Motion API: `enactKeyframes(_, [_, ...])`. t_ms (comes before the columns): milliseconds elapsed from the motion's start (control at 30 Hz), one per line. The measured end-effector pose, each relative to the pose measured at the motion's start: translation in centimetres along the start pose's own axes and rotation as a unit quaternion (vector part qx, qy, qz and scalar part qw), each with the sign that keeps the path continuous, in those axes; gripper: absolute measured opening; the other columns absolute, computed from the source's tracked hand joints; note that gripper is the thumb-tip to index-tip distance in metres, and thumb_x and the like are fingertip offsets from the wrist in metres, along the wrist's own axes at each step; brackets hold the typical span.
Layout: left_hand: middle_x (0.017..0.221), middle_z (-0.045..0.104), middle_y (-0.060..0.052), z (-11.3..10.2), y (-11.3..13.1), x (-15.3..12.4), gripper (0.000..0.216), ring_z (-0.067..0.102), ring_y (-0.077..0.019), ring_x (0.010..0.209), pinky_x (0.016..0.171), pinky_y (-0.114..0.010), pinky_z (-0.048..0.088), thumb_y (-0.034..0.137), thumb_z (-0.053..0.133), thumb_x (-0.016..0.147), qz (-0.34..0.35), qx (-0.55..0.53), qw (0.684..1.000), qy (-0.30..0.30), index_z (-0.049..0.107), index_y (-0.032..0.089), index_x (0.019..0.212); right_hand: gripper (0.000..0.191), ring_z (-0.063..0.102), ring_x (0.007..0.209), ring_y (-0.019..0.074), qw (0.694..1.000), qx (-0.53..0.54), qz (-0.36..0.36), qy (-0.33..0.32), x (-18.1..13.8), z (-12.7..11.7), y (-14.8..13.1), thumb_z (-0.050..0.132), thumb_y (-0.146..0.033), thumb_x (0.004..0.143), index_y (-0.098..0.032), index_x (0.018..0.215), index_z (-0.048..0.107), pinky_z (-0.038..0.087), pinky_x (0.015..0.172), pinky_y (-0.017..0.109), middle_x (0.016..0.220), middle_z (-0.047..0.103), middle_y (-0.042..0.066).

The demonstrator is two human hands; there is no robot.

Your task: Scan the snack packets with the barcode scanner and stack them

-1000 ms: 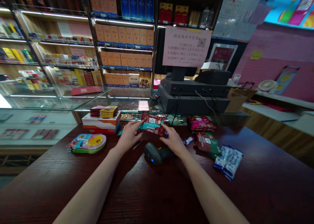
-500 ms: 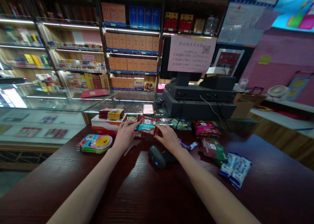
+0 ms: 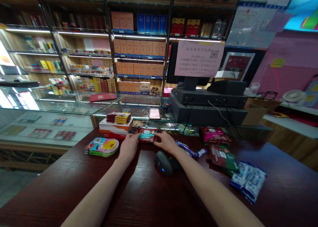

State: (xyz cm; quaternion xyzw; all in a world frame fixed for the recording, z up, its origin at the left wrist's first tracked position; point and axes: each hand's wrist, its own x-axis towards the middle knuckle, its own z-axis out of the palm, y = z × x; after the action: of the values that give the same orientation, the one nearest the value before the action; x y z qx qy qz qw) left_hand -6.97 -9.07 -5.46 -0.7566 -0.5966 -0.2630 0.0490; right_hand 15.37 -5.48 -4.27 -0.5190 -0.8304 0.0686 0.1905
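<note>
A dark red snack packet (image 3: pixel 147 134) with a teal band lies low at the far edge of the dark wooden counter (image 3: pixel 149 200). My left hand (image 3: pixel 128 146) grips its left end and my right hand (image 3: pixel 166 142) grips its right end, fingers curled on it. A black barcode scanner (image 3: pixel 164 162) with a blue light lies just under my right wrist. More packets lie to the right: a red one (image 3: pixel 213 134), a red and green one (image 3: pixel 221 156), and blue and white sachets (image 3: pixel 249 179).
A stack of flat boxes (image 3: pixel 114 124) and a colourful round pack (image 3: pixel 103 146) sit left of my hands. Behind stand a glass display case (image 3: pixel 74 102), a black till with a screen (image 3: pixel 206 101) and stocked shelves (image 3: pixel 139 51).
Both hands have lowered the red packet from a raised, tilted hold to the counter's far edge, a little to the left. My view has shifted leftward.
</note>
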Motion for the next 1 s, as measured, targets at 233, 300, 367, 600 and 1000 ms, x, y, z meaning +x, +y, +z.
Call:
enactKeyframes(233, [0.107, 0.073, -0.011, 0.8, -0.6, -0.3, 0.039, 0.059, -0.0248, 0.104, 0.088, -0.035, 0.051, 0.013, 0.046, 0.093, -0.021, 0.017, 0.999, 0.045, 0.065, 0.022, 0.125, 0.045, 0.066, 0.098, 0.0231, 1.000, -0.003, -0.008, 0.001, 1.2, 0.3, -0.7, 0.068, -0.035, 0.087, -0.028, 0.131, 0.066, 0.047, 0.088, 0.030, 0.100, 0.073, 0.007])
enactKeyframes(300, [0.109, 0.073, -0.012, 0.7, -0.8, -0.3, 0.038, 0.059, -0.0261, 0.104, 0.089, -0.036, 0.050, 0.014, 0.045, 0.094, -0.024, 0.028, 0.998, 0.048, 0.066, 0.020, 0.126, 0.045, 0.067, 0.097, 0.0233, 1.000, -0.006, -0.012, 0.001, 1.5, 0.5, -1.0, 0.069, -0.035, 0.086, -0.029, 0.131, 0.066, 0.048, 0.086, 0.030, 0.099, 0.073, 0.007])
enactKeyframes(367, [0.111, 0.073, -0.012, 0.5, -1.0, -0.3, 0.039, 0.058, -0.0280, 0.105, 0.089, -0.038, 0.050, 0.013, 0.044, 0.094, -0.022, 0.041, 0.998, 0.046, 0.066, 0.018, 0.125, 0.045, 0.068, 0.095, 0.0234, 1.000, -0.008, -0.013, -0.001, 1.9, 0.7, -1.2, 0.070, -0.036, 0.086, -0.030, 0.130, 0.066, 0.048, 0.084, 0.030, 0.100, 0.074, 0.007])
enactKeyframes(600, [0.115, 0.074, -0.009, 0.8, -2.0, -0.2, 0.038, 0.056, -0.0295, 0.103, 0.086, -0.040, 0.049, 0.014, 0.043, 0.093, -0.016, 0.074, 0.995, 0.063, 0.068, 0.021, 0.121, 0.045, 0.068, 0.099, 0.0244, 1.000, -0.010, -0.021, -0.010, 2.6, 1.5, -1.8, 0.071, -0.038, 0.086, -0.029, 0.129, 0.067, 0.049, 0.085, 0.030, 0.104, 0.074, 0.008])
enactKeyframes(1000, [0.116, 0.073, -0.010, 1.2, -2.4, -0.3, 0.038, 0.055, -0.0307, 0.104, 0.085, -0.041, 0.048, 0.014, 0.044, 0.093, -0.031, 0.073, 0.996, 0.051, 0.067, 0.021, 0.123, 0.045, 0.066, 0.106, 0.0248, 0.999, -0.012, -0.020, -0.026, 2.9, 2.0, -1.9, 0.070, -0.036, 0.086, -0.026, 0.130, 0.066, 0.048, 0.090, 0.033, 0.110, 0.074, 0.009])
